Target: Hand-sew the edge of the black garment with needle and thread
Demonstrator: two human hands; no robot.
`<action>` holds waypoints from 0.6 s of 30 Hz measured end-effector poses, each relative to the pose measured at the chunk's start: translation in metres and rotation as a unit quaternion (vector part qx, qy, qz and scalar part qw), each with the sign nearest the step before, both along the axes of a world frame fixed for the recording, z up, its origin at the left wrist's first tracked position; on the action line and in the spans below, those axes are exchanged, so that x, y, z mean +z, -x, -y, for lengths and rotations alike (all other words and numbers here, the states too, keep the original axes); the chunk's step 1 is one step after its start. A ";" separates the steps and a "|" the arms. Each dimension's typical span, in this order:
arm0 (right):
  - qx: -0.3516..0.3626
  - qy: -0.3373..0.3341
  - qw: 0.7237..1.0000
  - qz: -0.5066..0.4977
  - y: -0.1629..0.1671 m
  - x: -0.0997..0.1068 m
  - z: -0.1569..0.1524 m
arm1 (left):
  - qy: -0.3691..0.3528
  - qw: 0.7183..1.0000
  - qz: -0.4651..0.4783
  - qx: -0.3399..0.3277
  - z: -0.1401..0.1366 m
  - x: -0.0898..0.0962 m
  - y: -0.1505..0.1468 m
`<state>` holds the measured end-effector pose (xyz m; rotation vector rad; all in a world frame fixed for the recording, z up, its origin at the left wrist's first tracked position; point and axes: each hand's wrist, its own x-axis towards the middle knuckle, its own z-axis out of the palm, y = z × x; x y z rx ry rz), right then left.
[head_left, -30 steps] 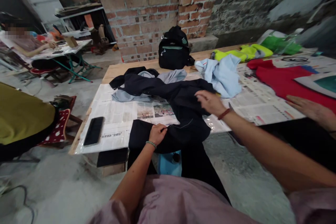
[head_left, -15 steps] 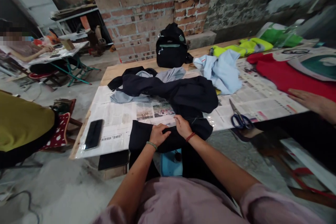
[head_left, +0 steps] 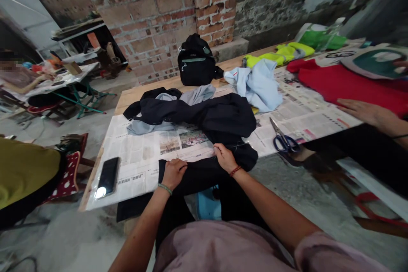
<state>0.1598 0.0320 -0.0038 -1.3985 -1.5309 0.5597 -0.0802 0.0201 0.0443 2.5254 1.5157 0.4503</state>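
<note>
Along the table's near edge lies the lower part of a dark navy garment (head_left: 199,174), its upper edge stretched between my hands. My left hand (head_left: 173,174), with a green bracelet, is closed on that edge near the left end. Farther right, my right hand (head_left: 225,159), wearing a red bracelet, pinches the same edge between thumb and fingers. The bulk of the dark cloth (head_left: 229,112) is bunched beyond my hands, over grey fabric (head_left: 199,94). What my fingertips hold underneath is hidden.
Blue-handled scissors (head_left: 284,140) lie on the newspaper-covered table (head_left: 137,148), right of my hands; a phone (head_left: 107,177) lies left. Behind are a black backpack (head_left: 196,63) and light blue cloth (head_left: 255,83). Another person's hand (head_left: 361,110) rests by red fabric (head_left: 334,85).
My left hand has shifted left along the garment's edge, widening the gap between my hands. The cloth between them is straighter. The other person now has a hand on the green-and-white item. The view has shifted.
</note>
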 end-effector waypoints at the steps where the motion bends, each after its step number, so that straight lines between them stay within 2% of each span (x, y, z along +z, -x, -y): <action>1: -0.001 -0.003 1.000 0.000 0.000 0.000 0.000 | -0.017 1.000 -0.001 -0.005 0.004 -0.001 0.001; 7: 0.000 0.006 1.000 -0.019 0.000 -0.002 0.001 | -0.083 0.993 -0.035 -0.073 0.024 -0.016 0.001; 13: -0.002 0.014 1.000 -0.018 0.001 -0.001 0.002 | -0.076 0.996 -0.018 -0.048 0.029 -0.017 -0.003; 18: -0.004 0.006 1.000 -0.011 0.002 -0.001 0.003 | -0.059 0.998 0.019 -0.011 0.026 -0.010 -0.028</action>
